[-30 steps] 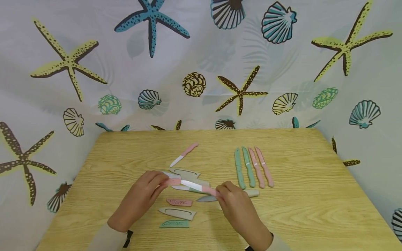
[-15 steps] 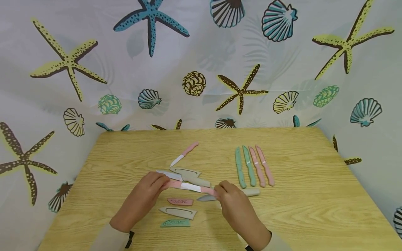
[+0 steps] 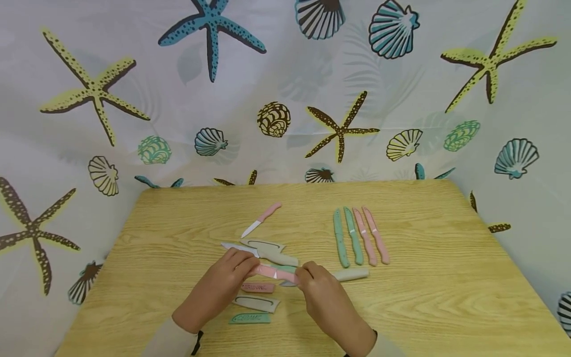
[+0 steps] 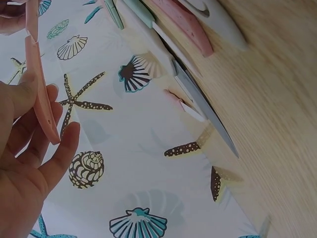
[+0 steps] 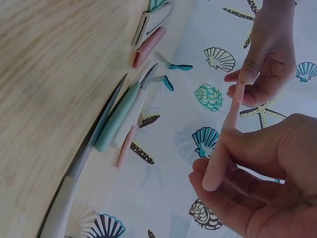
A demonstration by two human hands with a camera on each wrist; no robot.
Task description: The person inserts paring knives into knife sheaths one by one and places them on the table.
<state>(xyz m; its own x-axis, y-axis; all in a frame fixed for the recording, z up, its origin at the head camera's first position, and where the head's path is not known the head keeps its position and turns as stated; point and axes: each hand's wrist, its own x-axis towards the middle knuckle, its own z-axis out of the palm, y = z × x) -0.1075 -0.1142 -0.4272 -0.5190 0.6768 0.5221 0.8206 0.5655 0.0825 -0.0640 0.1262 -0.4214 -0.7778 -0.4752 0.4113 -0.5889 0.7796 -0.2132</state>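
My left hand [image 3: 218, 285] pinches a pink blade sheath [image 3: 265, 270] between thumb and fingers. My right hand [image 3: 327, 302] grips the pink handle of a knife [image 3: 287, 276]. Most of that blade is inside the sheath, with only a small white piece showing between sheath and handle. In the right wrist view the knife handle [image 5: 216, 166] lies between thumb and curled fingers. Below the hands lie a white-handled knife [image 3: 278, 256], a second white-handled knife [image 3: 352, 274] and a partly hidden green-handled knife [image 3: 285, 268].
A loose white sheath [image 3: 263, 245] lies behind the hands. A pink sheath [image 3: 260, 287], white sheath [image 3: 256, 304] and green sheath [image 3: 251, 318] lie in front. An uncovered pink knife [image 3: 267, 212] is farther back. Sheathed green knives [image 3: 341, 243] and pink knives [image 3: 376, 238] stand in a row at right.
The hands have come closer together. The white blade, widely exposed a second ago, has slid into the pink sheath until only a sliver shows. The knives and sheaths on the table stay put.
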